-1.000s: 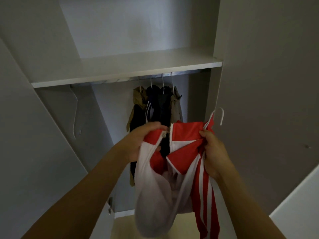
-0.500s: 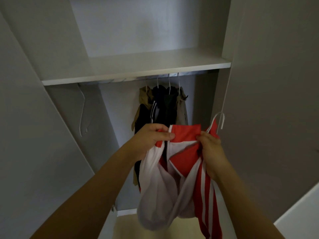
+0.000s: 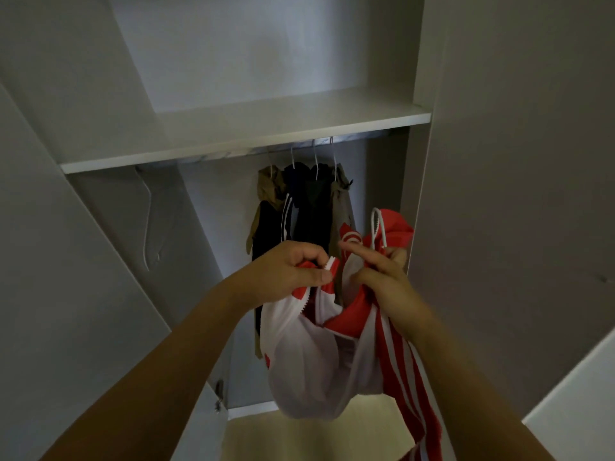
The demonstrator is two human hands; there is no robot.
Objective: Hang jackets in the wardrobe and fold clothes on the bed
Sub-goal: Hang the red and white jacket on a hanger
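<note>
Holding position before an open wardrobe [image 3: 100,128]: two bare forearms raised from the lower frame, hands close together at chest of the opening.

Left hand [image 3: 293,271]: knuckles up, fingers curled and pinched on the white zipper edge of the red-and-white jacket [image 3: 316,354], thumb pressing against the forefinger at the zipper's top end.

Right hand [image 3: 382,277]: wrist turned inward, fingers closed on the bunched collar together with the neck of a white hanger [image 3: 379,227]; forefinger extended toward the left hand. The hanger hook stands up above the fingers, in front of the red collar.

Change from half a second before: the red front panel, then stretched flat between the hands, is now gathered; the collar rises higher at the right hand; the hook sits further left, nearer the hung clothes.

Jacket: hangs below both hands, white lining bulging downward, striped sleeve trailing under the right wrist, clear of the rail [image 3: 299,146].

Behind: dark and tan hung jackets [image 3: 306,207] on the rail under the shelf [image 3: 266,128]; an empty hanger [image 3: 148,224] at the left.
</note>
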